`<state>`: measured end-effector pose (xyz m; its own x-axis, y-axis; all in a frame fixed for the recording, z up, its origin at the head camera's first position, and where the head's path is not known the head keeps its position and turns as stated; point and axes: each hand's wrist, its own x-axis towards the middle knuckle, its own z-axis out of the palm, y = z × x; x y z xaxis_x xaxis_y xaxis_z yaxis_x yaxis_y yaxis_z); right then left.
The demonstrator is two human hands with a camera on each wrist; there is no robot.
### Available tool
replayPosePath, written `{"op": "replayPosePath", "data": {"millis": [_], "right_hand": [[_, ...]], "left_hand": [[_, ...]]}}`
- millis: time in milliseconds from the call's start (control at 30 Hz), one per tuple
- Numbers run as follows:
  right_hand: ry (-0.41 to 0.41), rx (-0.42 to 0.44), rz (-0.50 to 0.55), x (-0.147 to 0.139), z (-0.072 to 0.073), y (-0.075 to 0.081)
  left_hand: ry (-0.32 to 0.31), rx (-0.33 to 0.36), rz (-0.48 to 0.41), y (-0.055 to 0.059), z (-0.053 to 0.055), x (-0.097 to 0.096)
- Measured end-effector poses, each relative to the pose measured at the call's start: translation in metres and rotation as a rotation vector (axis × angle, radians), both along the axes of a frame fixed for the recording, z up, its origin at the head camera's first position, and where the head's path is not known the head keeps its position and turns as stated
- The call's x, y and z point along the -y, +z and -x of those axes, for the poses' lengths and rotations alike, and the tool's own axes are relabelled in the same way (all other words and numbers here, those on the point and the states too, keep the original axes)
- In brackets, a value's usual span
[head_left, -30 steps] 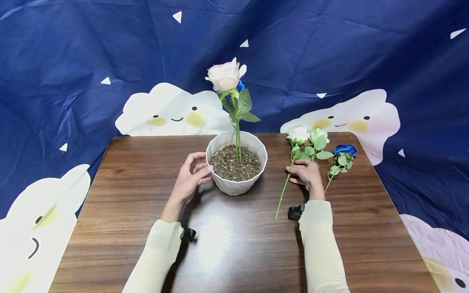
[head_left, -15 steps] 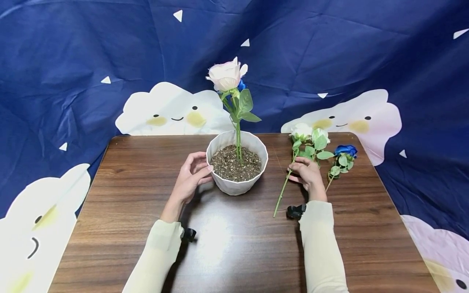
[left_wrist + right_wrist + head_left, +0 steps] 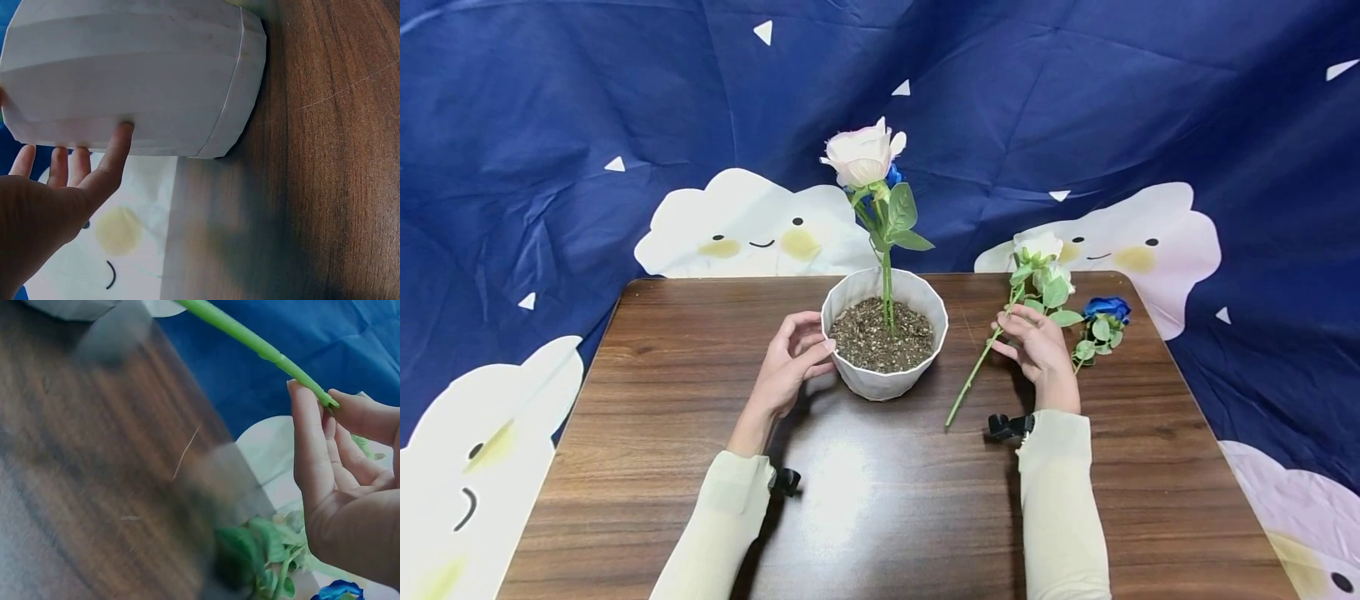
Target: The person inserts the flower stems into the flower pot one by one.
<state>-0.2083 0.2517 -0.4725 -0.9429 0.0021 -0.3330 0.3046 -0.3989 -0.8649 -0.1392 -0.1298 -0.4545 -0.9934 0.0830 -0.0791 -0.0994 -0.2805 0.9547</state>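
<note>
A white faceted flowerpot filled with soil stands in the middle of the table. From it rises a pale pink rose, with a blue flower partly hidden behind. My left hand holds the pot's left side, thumb at the rim; its fingers lie along the outer wall. To the pot's right, my right hand pinches a white rose by its green stem between thumb and fingers. The stem slants down to the left, its lower end between my hand and the pot.
Behind my right hand lies another white rose with leaves, partly covered by the held one. A blue rose lies farther right, near the edge of the brown table. A blue cloth with cloud prints hangs behind.
My right hand has lifted the white rose slightly; its bloom has moved right and up, and the stem's lower end has swung left and up. My left hand and the pot have stayed put.
</note>
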Motion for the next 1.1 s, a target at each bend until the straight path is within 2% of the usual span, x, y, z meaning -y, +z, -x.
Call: {"op": "replayPosePath", "data": {"millis": [400, 767, 1100], "right_hand": [[0.012, -0.122, 0.107, 0.005, -0.006, 0.02], [-0.071, -0.247, 0.18, 0.014, -0.01, 0.054], [-0.124, -0.351, 0.212, 0.021, -0.006, 0.072]], "left_hand": [[0.003, 0.007, -0.006, -0.002, -0.003, 0.001], [-0.003, 0.006, -0.005, -0.001, -0.004, 0.0], [-0.001, -0.001, -0.007, -0.001, 0.0, 0.0]]}}
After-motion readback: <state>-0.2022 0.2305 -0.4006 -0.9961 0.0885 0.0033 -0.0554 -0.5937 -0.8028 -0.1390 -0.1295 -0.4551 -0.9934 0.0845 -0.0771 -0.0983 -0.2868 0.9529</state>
